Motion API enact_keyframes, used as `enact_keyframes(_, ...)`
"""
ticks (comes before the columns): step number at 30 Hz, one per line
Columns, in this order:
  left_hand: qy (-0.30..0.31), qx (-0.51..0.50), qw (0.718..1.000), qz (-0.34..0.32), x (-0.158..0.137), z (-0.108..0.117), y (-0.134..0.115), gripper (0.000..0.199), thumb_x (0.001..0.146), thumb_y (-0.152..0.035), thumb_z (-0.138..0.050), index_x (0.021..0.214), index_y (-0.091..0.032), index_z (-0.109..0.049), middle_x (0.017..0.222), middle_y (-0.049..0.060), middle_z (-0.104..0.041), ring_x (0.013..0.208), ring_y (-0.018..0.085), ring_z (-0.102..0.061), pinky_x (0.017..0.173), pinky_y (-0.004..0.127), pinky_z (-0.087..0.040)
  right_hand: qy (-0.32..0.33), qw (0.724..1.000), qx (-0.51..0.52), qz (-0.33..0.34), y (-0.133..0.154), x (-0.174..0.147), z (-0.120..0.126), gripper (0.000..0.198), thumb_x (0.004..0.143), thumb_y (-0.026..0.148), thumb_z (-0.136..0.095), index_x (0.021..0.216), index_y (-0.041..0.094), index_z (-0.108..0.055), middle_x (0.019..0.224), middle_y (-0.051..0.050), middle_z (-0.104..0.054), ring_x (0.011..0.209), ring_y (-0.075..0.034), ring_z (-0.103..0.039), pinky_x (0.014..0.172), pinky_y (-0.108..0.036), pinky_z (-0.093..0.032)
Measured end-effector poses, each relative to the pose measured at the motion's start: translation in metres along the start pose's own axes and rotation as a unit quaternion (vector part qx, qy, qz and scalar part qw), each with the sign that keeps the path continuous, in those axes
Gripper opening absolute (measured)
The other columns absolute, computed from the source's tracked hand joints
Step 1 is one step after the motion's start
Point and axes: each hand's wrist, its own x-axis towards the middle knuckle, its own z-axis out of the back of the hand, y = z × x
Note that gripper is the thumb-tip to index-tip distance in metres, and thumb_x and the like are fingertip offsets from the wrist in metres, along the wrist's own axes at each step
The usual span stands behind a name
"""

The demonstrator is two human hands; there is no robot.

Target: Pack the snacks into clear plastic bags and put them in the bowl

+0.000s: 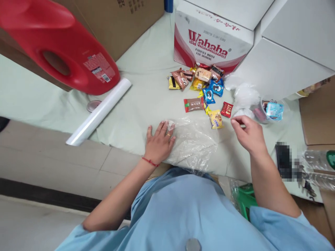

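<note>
My left hand [159, 142] lies flat on the cloth-covered table, fingers spread, at the left edge of a thin clear plastic bag [195, 141]. The bag is spread out crumpled, reaching the table's front edge. My right hand [248, 134] is raised at the right with its fingers curled in; whether they hold anything is hidden. Just beyond it lie a red snack packet [226, 109] and a yellow cookie packet [216, 119]. A brown packet with red ends [193, 105], blue packets [208, 95] and several other wrapped snacks form a loose pile further back.
Crumpled clear bags [244, 96] and a clear tub [284, 111] with packets stand right of the pile. A Wahaha carton [209, 45] closes off the back. At the left are a white roll [101, 111] and a big red jug [78, 52]; a phone [284, 160] lies far right.
</note>
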Motion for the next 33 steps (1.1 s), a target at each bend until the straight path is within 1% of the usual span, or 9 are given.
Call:
enact_keyframes(5,0.001,0.009,1.0,-0.002,0.001,0.0,-0.001,0.053,0.105,-0.044,-0.037,0.153,-0.024,-0.05,0.162,0.018,-0.043,0.153,0.033,-0.039,0.124,0.069,-0.01,0.116,0.97,-0.107,0.183,0.065,0.048,-0.062,0.031,0.092,0.038,-0.068,0.118,0.022,-0.071,0.118,-0.014,-0.069,0.115,-0.036,-0.058,0.099,-0.05,-0.046)
enact_keyframes(8,0.002,0.009,1.0,-0.005,0.0,0.001,-0.001,0.054,0.105,-0.047,-0.039,0.154,-0.025,-0.048,0.162,0.018,-0.043,0.153,0.032,-0.038,0.124,0.068,-0.009,0.238,0.948,-0.151,0.147,0.078,0.07,-0.099,0.032,0.079,0.025,-0.08,0.11,0.018,-0.074,0.112,-0.015,-0.072,0.109,-0.035,-0.062,0.093,-0.045,-0.048)
enact_keyframes(11,0.001,-0.003,1.0,-0.005,0.0,0.002,-0.001,0.057,0.104,-0.048,-0.039,0.157,-0.026,-0.044,0.163,0.017,-0.042,0.153,0.033,-0.038,0.124,0.069,-0.008,0.308,0.947,-0.029,0.089,0.068,0.094,-0.114,0.007,0.08,0.022,-0.076,0.084,0.016,-0.075,0.086,-0.007,-0.075,0.086,-0.023,-0.066,0.081,-0.033,-0.048)
enact_keyframes(14,-0.001,-0.02,1.0,-0.003,0.0,0.003,-0.002,0.061,0.105,-0.048,-0.037,0.161,-0.023,-0.036,0.164,0.016,-0.04,0.154,0.032,-0.037,0.125,0.069,-0.008,0.244,0.963,0.111,0.026,0.048,0.121,-0.108,0.016,0.083,0.03,-0.071,0.079,0.015,-0.072,0.075,-0.002,-0.071,0.073,-0.016,-0.061,0.074,-0.028,-0.047)
enact_keyframes(18,0.001,-0.03,1.0,0.002,0.0,0.004,-0.002,0.062,0.106,-0.046,-0.033,0.161,-0.019,-0.034,0.165,0.016,-0.039,0.154,0.031,-0.036,0.126,0.068,-0.006,0.071,0.997,0.008,0.006,0.036,0.13,-0.087,0.014,0.084,0.025,-0.064,0.086,0.014,-0.071,0.08,-0.006,-0.068,0.075,-0.02,-0.06,0.078,-0.035,-0.049)
enact_keyframes(22,0.001,-0.045,0.999,0.005,0.001,0.006,0.0,0.06,0.106,-0.046,-0.032,0.16,-0.021,-0.036,0.165,0.015,-0.039,0.154,0.031,-0.037,0.126,0.067,-0.008,-0.027,0.986,-0.035,0.163,0.044,0.074,-0.071,0.025,0.097,0.032,-0.052,0.105,0.02,-0.072,0.106,-0.012,-0.069,0.104,-0.029,-0.063,0.095,-0.046,-0.05)
enact_keyframes(26,-0.008,-0.051,0.998,0.03,0.002,0.005,0.002,0.06,0.105,-0.046,-0.035,0.16,-0.022,-0.037,0.165,0.015,-0.039,0.153,0.032,-0.038,0.126,0.067,-0.006,0.113,0.954,-0.037,0.277,0.028,-0.022,-0.076,0.041,0.102,0.038,-0.052,0.139,0.022,-0.061,0.145,-0.016,-0.059,0.136,-0.033,-0.052,0.114,-0.053,-0.044)
enact_keyframes(29,-0.013,-0.037,0.998,0.053,0.0,0.005,0.004,0.062,0.104,-0.047,-0.038,0.162,-0.023,-0.034,0.166,0.016,-0.035,0.154,0.034,-0.036,0.124,0.07,0.001,0.212,0.938,-0.07,0.267,-0.01,-0.077,-0.073,0.059,0.103,0.039,-0.053,0.16,0.029,-0.038,0.164,-0.012,-0.041,0.152,-0.032,-0.036,0.122,-0.057,-0.035)
enact_keyframes(33,0.021,-0.013,0.997,0.068,-0.001,0.011,0.006,0.062,0.105,-0.046,-0.032,0.163,-0.023,-0.031,0.168,0.014,-0.032,0.156,0.033,-0.031,0.124,0.071,0.002,0.195,0.957,-0.069,0.204,-0.053,-0.105,-0.046,0.065,0.105,0.037,-0.049,0.165,0.027,-0.026,0.167,-0.015,-0.034,0.152,-0.031,-0.037,0.119,-0.057,-0.04)
